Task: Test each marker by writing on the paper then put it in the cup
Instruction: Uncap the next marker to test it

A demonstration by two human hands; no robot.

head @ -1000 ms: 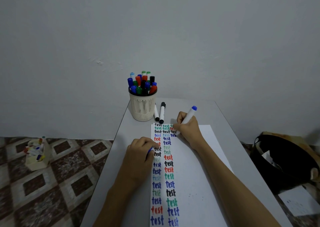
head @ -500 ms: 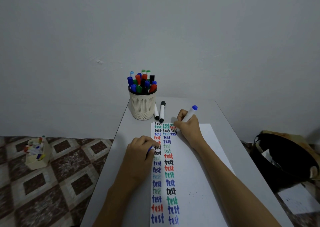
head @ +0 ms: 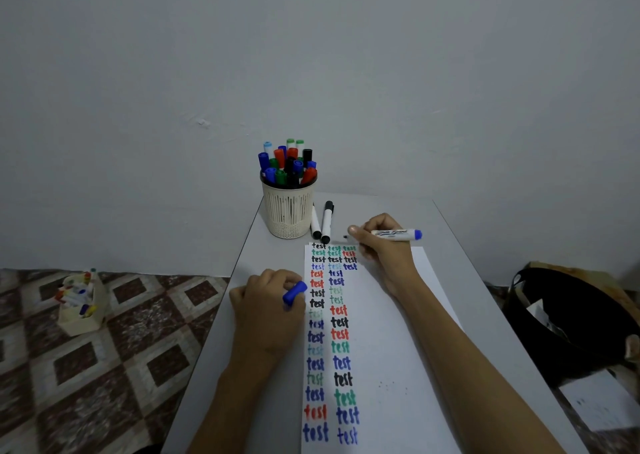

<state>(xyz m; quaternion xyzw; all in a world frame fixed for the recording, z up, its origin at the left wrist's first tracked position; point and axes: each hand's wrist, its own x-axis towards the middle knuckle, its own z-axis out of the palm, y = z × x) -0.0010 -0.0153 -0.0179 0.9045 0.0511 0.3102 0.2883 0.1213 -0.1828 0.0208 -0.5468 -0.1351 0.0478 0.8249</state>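
Head view: the paper [head: 391,332] starts just in front of the cup [head: 288,211], on the person's side, and carries columns of coloured "test" words. The right hand [head: 384,256], right of the cup, has thumb and fingers curled round the blue marker [head: 398,234]. The marker is nearly level and off the sheet, its bare tip pointing toward the cup. The left hand [head: 268,311], in front of the cup, has its fingers closed on the blue cap [head: 294,291].

The writing looks finished, so capping comes next. Bring the cap's mouth squarely onto the tip, press until it seats, and keep the wet tip off skin and paper. Then stand the marker in a gap among the crowded ones already in the cup.

A plain grey wall [head: 311,55] rises behind the cup, with patterned floor tiles [head: 104,349] to its left. The cup stands on a grey table [head: 273,256]. A black bag [head: 561,315] sits far right of the cup and a small box of markers [head: 81,301] far left. Two black markers [head: 325,223] lie just beside its right wall.
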